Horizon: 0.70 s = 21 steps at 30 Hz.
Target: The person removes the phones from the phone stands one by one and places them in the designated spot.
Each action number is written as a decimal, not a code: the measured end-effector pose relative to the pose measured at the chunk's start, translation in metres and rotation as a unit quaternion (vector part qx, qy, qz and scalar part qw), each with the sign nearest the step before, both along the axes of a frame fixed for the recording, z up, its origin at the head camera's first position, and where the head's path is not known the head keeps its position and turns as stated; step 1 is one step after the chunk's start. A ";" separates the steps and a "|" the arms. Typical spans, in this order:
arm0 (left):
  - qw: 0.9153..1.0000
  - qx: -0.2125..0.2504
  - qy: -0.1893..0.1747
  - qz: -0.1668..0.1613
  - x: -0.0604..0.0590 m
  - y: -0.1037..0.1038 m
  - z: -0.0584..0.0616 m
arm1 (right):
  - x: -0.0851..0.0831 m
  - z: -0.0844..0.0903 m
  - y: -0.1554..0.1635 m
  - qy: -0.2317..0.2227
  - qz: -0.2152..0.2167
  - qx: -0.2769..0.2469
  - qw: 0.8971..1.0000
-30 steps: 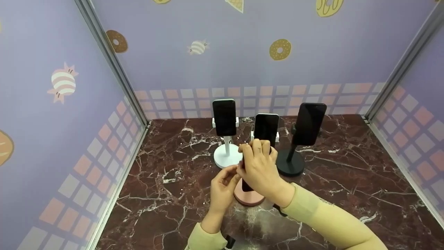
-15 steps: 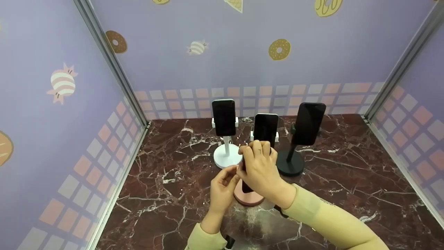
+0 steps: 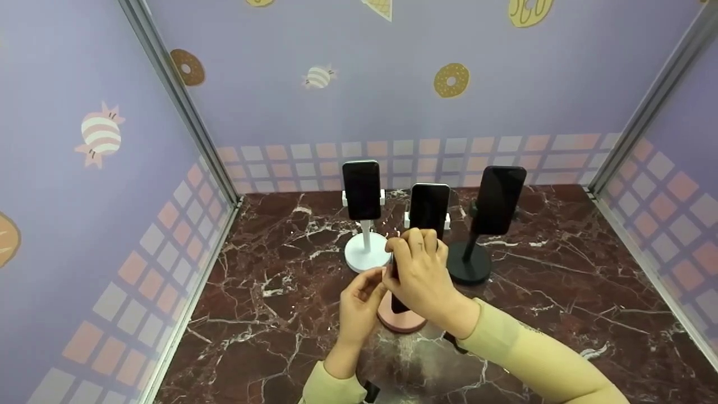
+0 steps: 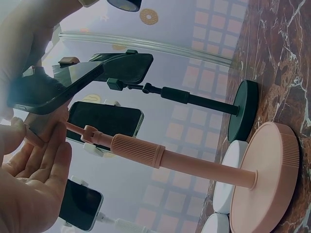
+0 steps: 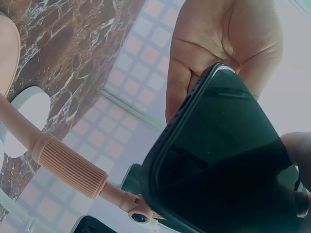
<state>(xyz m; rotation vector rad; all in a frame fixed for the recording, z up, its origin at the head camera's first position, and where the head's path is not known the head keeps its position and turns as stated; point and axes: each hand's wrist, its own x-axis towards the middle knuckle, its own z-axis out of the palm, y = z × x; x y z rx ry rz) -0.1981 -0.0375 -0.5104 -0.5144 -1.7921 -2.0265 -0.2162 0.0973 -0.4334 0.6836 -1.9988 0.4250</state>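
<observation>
A pink phone stand (image 4: pixel 209 170) stands upright on the table in front of the other stands. Its round base (image 3: pixel 401 321) shows below the hands. At its top, the left hand (image 3: pixel 362 306) pinches the pink clamp (image 4: pixel 41 127) between thumb and fingers. From above, the right hand (image 3: pixel 423 275) grips a black smartphone (image 5: pixel 218 155), with its fingers curled over the top. The phone's lower end (image 3: pixel 400 302) hangs beneath that hand, in front of the stand's pole. The hands hide most of the clamp in the head view, so how the phone sits in it cannot be told.
Behind the hands, a white stand (image 3: pixel 367 249) holds a phone (image 3: pixel 362 191) at left. Another phone (image 3: pixel 429 207) sits in a white clamp at centre. A black stand (image 3: pixel 470 262) holds a phone (image 3: pixel 499 199) at right. Patterned walls (image 3: pixel 359 112) enclose the marbled table (image 3: pixel 269 336).
The hands stay nearly still around the phone and the pink clamp. The lower end of the phone sinks very slightly. The other stands have not moved.
</observation>
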 end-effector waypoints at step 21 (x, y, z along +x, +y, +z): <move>1.000 0.001 0.000 -0.012 0.001 0.000 0.001 | 0.002 0.000 0.001 -0.004 0.024 -0.003 1.000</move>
